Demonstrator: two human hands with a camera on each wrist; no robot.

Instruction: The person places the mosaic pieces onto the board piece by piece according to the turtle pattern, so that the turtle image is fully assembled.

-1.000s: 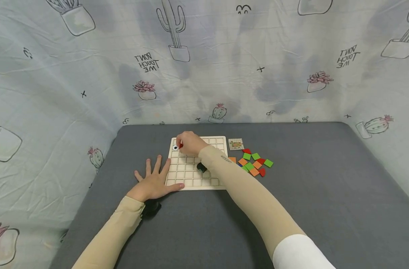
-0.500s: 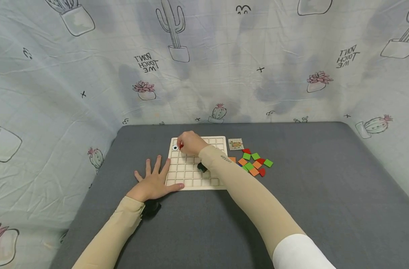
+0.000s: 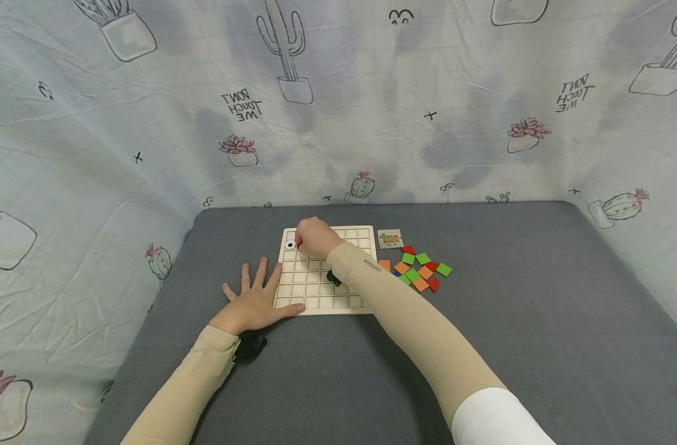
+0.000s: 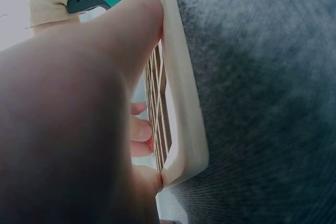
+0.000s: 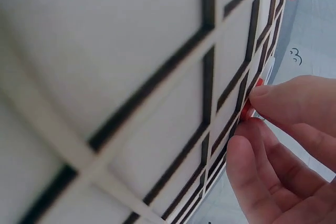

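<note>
A pale wooden grid board [image 3: 314, 296] lies flat on the grey table. My left hand [image 3: 254, 306] is spread with straight fingers at its left side, the index fingertip and thumb touching the edge. Over the far left squares, my right hand [image 3: 317, 238] pinches a small red piece [image 5: 247, 110] between thumb and fingers, low in the grid. The fingers cover most of that piece, so its full shape is hidden. Just left of it sits a white piece with a dark round dot [image 3: 290, 245], in a grid square.
Right of the board lie loose flat tiles: green squares [image 3: 444, 269], orange squares [image 3: 420, 284] and red curved-edge pieces [image 3: 434, 285]. A small picture card [image 3: 391, 238] lies beyond them. A patterned cloth [image 3: 327, 123] hangs behind the table.
My right hand has shifted very slightly to the right, still pinching the red piece over the same part of the board. The left hand has stayed in place.
</note>
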